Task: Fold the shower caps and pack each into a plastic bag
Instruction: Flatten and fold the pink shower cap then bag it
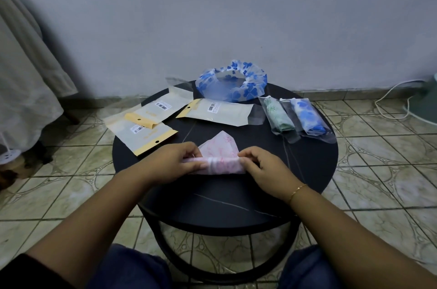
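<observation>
A person sits at a round black table, and everything here is placed against that table. Near its front middle lies a pink-patterned shower cap, partly rolled into a tube along its near edge, with a triangular flap of it lying flat on the tabletop just beyond the roll. The left hand pinches the left end of the roll, thumb on the near side and fingers curled over the top. The right hand grips the right end the same way, fingers bent around the plastic; a thin gold bracelet sits on that wrist.

At the table's far edge an unfolded blue-flowered shower cap rests in a loose ring. On the right side lie two filled clear bags side by side: one holding a green folded cap, the other a blue folded cap.

On the left side, two empty plastic bags with yellow header strips and barcode labels overlap each other and hang past the rim. A third empty bag lies near the table's centre, beyond the pink cap, its clear open flap pointing right.

Below the table is tiled floor; a white cable trails across it to the right.
</observation>
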Demonstrator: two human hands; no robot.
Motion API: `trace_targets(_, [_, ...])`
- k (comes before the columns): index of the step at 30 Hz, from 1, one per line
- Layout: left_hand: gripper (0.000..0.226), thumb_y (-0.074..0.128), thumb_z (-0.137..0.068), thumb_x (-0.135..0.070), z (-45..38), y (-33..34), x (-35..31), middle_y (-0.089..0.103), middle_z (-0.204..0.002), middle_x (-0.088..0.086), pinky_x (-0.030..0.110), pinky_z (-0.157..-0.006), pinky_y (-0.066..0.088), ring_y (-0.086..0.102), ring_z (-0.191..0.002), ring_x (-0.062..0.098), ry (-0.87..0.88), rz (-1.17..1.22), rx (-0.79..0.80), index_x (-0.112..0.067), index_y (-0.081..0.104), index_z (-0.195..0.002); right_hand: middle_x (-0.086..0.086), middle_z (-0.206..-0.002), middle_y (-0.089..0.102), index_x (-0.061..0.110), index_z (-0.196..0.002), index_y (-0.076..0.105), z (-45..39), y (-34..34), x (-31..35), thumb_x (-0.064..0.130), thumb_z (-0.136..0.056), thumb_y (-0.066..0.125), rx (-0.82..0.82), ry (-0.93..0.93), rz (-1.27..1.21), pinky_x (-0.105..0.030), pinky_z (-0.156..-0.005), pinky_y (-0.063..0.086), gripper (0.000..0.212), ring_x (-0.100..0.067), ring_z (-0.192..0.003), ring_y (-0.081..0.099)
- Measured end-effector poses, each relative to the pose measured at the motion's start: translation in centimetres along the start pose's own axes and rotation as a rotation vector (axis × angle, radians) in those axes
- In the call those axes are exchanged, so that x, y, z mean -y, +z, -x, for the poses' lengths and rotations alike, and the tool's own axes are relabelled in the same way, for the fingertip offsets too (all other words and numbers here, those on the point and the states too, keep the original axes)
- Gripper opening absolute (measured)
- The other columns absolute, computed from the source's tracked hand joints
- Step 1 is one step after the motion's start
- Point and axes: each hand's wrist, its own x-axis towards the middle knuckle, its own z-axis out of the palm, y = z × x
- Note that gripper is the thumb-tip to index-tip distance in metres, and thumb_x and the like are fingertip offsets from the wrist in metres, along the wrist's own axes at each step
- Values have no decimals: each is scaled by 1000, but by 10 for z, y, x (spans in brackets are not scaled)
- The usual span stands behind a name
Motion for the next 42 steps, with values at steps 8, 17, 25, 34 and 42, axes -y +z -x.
trace_targets(8, [15, 59, -92, -35, -7, 7, 6, 63, -86, -8, 13, -67, 39, 55, -78, 3, -47, 119, -58, -22, 65, -88, 4, -92, 64, 18, -93, 66, -14, 7, 4, 27, -94, 53, -68, 169, -45, -31, -89, 42, 15, -17, -95, 58])
trace_targets(17, [47, 53, -93, -36, -15, 21, 6, 38, -145, -9, 34, -104, 31, 37, -131, 12, 102, -313, -244, -33, 42, -139, 0, -82, 55, 19, -97, 57, -21, 21, 8, 29, -92, 53, -226, 146, 186, -37, -79, 44, 12, -24, -91, 53])
trace_targets(25, [73, 39, -97, -14, -29, 31, -10, -20, -153, -9, 22, -115, 1, -11, -144, 6, 228, -555, 128, -23, -11, -149, 10, -153, 29, 26, -145, 35, -18, 21, 6, 33, -81, 11, 17, -188, 455, -33, -102, 20, 68, -11, -142, 21])
trace_targets(34, [63, 41, -99, -25, -45, 24, -10, 0, -160, -8, 33, -117, 1, -4, -147, 15, 79, -423, 315, -27, 8, -152, 7, -153, 25, 33, -141, 28, -16, 14, 6, 53, -89, 48, 181, -98, 390, -40, -117, -3, 59, -11, -145, 2])
trace_targets(42, [64, 28, -93, -43, -43, 20, -13, 0, -160, -11, 38, -119, 2, -9, -147, 19, 11, -358, 365, -29, 8, -152, 2, -120, 56, 23, -110, 66, -17, 18, -2, 60, -77, 23, -31, -310, 490, -33, -102, 15, 66, -22, -127, 39])
